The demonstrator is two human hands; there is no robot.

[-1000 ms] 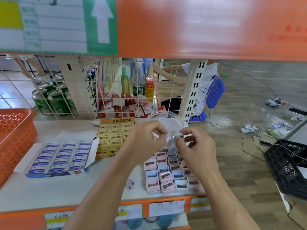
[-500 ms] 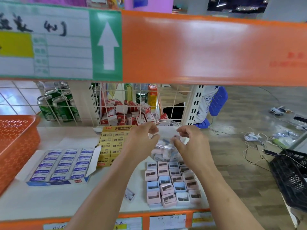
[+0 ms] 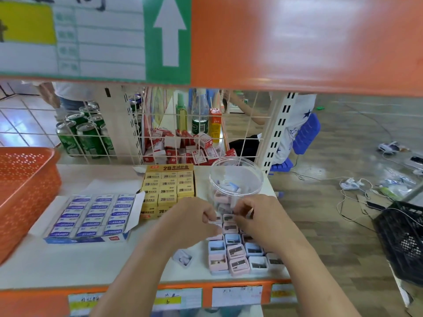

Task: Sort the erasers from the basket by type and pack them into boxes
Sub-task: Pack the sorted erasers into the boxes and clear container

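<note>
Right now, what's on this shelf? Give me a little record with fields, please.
Basket: orange, far left
Blue box: open, packed in rows
Yellow box: open, marked 2B, right of the blue box
Jar: clear, some pieces inside
Pieces: pink and blue, in rows before the jar
Left hand: fingers curled at the back row; grip unclear
Right hand: same

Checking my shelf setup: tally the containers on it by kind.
Basket: 1
Blue box: 1
Yellow box: 1
Jar: 1
Total: 4
</note>
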